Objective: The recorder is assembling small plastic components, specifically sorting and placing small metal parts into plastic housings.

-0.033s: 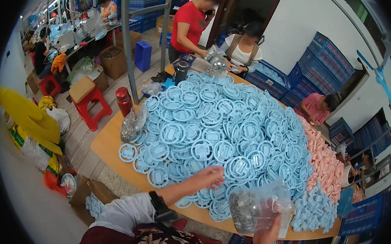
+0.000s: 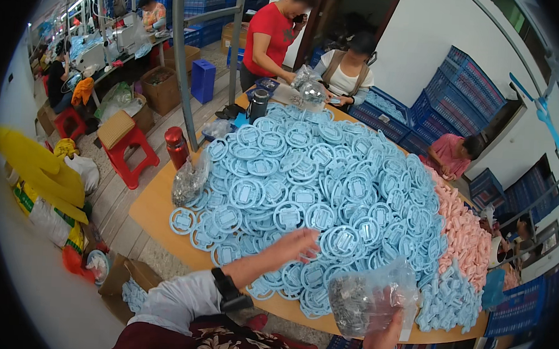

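My left hand [image 2: 293,246] hovers over the near part of a large heap of light blue round plastic pieces [image 2: 304,195]. Its fingers are loosely bent and apart, with nothing seen in them. At the table's near edge, my right hand [image 2: 383,331] grips a clear plastic bag [image 2: 356,300] full of small grey metal parts. The bag's thin film covers part of the fingers. Each round piece is a ring with a rectangular frame in its middle, and the pieces lie in many overlapping layers.
Pink pieces [image 2: 460,231] and smaller blue pieces [image 2: 453,303] are heaped at the right. Another bag of metal parts [image 2: 189,182], a red flask [image 2: 176,146] and a dark flask [image 2: 258,104] stand along the left edge. Several people work around; blue crates [image 2: 451,89] are stacked behind.
My left hand has shifted slightly up and away over the heap. The bag in my right hand stays nearly in place.
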A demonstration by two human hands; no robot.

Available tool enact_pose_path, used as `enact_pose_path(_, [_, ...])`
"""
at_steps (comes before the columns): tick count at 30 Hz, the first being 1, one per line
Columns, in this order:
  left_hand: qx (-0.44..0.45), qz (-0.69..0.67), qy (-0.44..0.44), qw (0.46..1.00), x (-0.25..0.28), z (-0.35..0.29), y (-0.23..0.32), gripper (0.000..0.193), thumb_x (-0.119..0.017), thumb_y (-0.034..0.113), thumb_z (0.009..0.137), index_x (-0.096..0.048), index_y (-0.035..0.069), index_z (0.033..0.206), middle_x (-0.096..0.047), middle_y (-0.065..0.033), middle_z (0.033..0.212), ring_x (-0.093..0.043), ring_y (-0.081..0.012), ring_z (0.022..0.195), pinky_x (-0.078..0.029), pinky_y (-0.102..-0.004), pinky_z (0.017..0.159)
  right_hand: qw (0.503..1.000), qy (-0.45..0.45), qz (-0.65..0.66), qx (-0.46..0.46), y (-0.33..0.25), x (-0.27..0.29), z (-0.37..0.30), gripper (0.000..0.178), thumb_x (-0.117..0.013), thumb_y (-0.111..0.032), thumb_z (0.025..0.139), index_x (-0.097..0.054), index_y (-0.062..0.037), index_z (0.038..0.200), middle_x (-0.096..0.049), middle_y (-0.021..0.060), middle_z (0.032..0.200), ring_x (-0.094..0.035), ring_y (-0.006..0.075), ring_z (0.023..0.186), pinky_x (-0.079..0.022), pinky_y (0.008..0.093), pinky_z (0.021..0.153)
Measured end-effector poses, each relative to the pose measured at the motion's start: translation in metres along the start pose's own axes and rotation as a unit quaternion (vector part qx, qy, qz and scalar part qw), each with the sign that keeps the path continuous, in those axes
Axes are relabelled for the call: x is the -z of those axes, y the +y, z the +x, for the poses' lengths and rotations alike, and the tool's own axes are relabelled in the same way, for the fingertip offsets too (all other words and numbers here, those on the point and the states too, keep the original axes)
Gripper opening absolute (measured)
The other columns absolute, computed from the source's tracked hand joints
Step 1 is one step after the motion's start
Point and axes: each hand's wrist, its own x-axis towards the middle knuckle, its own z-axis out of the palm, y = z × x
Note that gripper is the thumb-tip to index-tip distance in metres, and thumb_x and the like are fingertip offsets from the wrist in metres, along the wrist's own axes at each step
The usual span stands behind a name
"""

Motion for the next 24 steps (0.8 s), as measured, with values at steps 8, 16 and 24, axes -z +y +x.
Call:
enact_pose_path(8, [-0.178, -0.088, 0.182, 0.963, 0.144, 0.118, 0.190, 0.110, -0.069, 0.068, 0.079, -0.013, 0.016, 0.158, -0.023, -0.0140, 0.157, -0.033, -0.0391, 0.135, -0.039, -0.0546, 0.102, 0.991, 0.076, -0.065, -0.092, -0.007, -0.042, -0.009, 0.082, -0.053, -0.057, 0.097, -0.025, -0.0072, 0.156, -0.035, 0.0212, 0.156, -0.036, 0.0439, 0.141, -0.035, 0.0598, 0.113])
enact_pose_path(16, [-0.054, -0.126, 0.271, 0.953, 0.227, 0.217, 0.304, 0.119, -0.047, 0.092, 0.073, -0.011, 0.021, 0.161, -0.016, -0.0261, 0.160, -0.016, -0.0481, 0.147, -0.020, -0.0747, 0.106, 0.981, 0.154, -0.086, -0.081, -0.002, -0.106, -0.011, 0.079, -0.051, -0.054, 0.098, -0.028, -0.0030, 0.154, -0.035, 0.0203, 0.155, -0.038, 0.0420, 0.140, -0.036, 0.0577, 0.113])
enact_pose_path(24, [-0.009, -0.139, 0.151, 0.979, 0.232, 0.268, 0.278, 0.089, -0.060, 0.071, 0.080, -0.040, 0.018, 0.149, -0.046, -0.0213, 0.143, -0.049, -0.0450, 0.126, -0.031, -0.0739, 0.099, 0.995, 0.082, 0.053, -0.034, 0.060, -0.014, -0.016, 0.070, -0.044, -0.049, 0.103, -0.030, -0.0016, 0.152, -0.039, 0.0179, 0.153, -0.039, 0.0394, 0.140, -0.033, 0.0569, 0.113])
